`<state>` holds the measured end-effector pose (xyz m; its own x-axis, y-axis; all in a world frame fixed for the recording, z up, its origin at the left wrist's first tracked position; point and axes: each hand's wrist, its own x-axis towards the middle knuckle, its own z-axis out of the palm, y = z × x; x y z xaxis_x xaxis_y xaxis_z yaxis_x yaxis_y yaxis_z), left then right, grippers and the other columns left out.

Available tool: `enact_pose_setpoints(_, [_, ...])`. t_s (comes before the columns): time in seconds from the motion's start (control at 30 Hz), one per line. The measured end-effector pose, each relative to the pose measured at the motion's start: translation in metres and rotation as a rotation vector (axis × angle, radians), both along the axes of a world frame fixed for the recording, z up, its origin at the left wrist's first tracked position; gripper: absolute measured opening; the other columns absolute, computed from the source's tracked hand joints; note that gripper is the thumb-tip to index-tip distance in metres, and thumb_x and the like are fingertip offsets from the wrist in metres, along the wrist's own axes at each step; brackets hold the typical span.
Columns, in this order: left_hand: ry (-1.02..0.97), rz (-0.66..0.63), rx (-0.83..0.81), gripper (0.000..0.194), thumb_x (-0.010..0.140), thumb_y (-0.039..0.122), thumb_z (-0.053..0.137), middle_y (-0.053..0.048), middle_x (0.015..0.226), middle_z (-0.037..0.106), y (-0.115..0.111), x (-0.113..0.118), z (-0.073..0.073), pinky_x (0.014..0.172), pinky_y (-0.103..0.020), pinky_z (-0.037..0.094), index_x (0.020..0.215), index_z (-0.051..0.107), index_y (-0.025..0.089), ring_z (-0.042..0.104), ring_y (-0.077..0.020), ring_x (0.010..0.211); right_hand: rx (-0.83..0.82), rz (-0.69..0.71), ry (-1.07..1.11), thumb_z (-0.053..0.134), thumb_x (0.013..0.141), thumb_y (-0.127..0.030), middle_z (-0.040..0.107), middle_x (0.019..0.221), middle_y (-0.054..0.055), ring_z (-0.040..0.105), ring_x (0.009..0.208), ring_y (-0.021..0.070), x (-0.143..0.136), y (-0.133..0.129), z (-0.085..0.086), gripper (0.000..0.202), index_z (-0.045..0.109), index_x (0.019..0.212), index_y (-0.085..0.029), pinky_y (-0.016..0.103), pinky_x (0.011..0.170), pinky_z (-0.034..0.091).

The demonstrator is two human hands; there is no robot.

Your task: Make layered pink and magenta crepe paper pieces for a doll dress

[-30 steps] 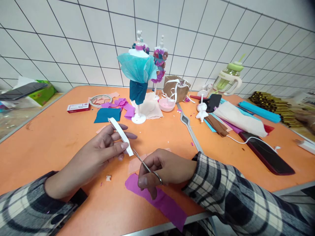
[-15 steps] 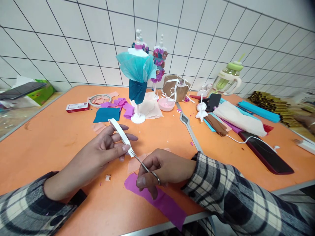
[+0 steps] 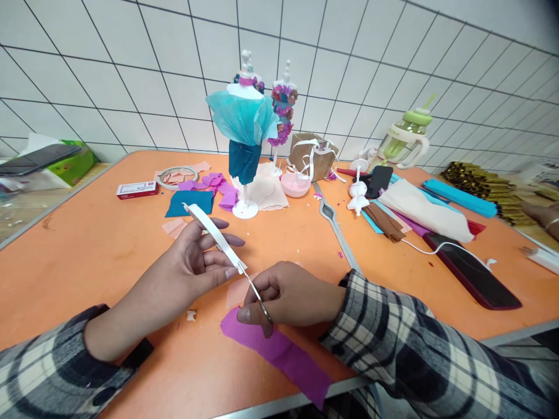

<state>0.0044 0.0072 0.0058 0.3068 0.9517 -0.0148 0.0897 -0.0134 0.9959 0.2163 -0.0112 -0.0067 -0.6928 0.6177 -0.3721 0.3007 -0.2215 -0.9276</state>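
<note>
My left hand holds a narrow roll of white tape, seen nearly edge-on, with the fingers passing behind it and the thumb close to its lower end. In my right hand is a small pair of metal scissors, a finger loop showing by the thumb. The scissors' tip meets the tape's lower end; whether the blades are closed on it is hard to tell. Below my right hand, a purple paper strip lies over the table's front edge. A pale peach paper piece is partly hidden behind the scissors.
A small dress stand wears teal and turquoise paper. Behind it is a flower-trimmed stand. A pink bowl, a brown paper bag, a bottle and a phone lie to the right. A co-worker's hand shows far right.
The tape roll has tilted, its lower end moving right and slightly up. My left thumb has shifted down off its face. My right hand and the scissors have moved a little left.
</note>
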Motion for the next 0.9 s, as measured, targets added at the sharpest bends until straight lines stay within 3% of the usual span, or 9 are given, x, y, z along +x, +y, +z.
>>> enact_pose_setpoints(0.37, [0.016,-0.027,-0.006,0.056,0.070,0.019,0.080,-0.004,0.112,0.066,-0.0078,0.0052,0.0045,0.063,-0.028,0.059,0.112,0.045,0.026,0.070,-0.0136,0.069,0.113,0.024,-0.047,0.077,0.074,-0.062,0.064,0.065,-0.001,0.058,0.060,0.0122,0.0003,-0.0006,-0.0026,0.046,0.067,0.080,-0.017,0.023,0.058,0.043])
enact_pose_setpoints(0.57, [-0.033,-0.039,0.053,0.054,0.076,0.019,0.078,-0.003,0.117,0.064,-0.0086,0.0035,-0.0003,0.061,-0.028,0.061,0.115,0.042,0.032,0.070,-0.0132,0.069,0.235,-0.013,-0.122,0.079,0.074,-0.058,0.055,0.064,-0.005,0.046,0.056,0.0083,0.0000,-0.0029,-0.0010,0.041,0.067,0.080,-0.018,0.022,0.052,0.035])
enact_pose_setpoints(0.9, [-0.003,-0.095,0.065,0.052,0.080,0.023,0.077,-0.005,0.121,0.059,-0.0083,0.0005,0.0008,0.061,-0.028,0.062,0.115,0.040,0.031,0.072,-0.0141,0.072,0.209,-0.008,-0.063,0.079,0.074,-0.057,0.052,0.063,-0.005,0.045,0.057,0.0087,0.0004,-0.0025,-0.0009,0.040,0.068,0.082,-0.019,0.022,0.051,0.034])
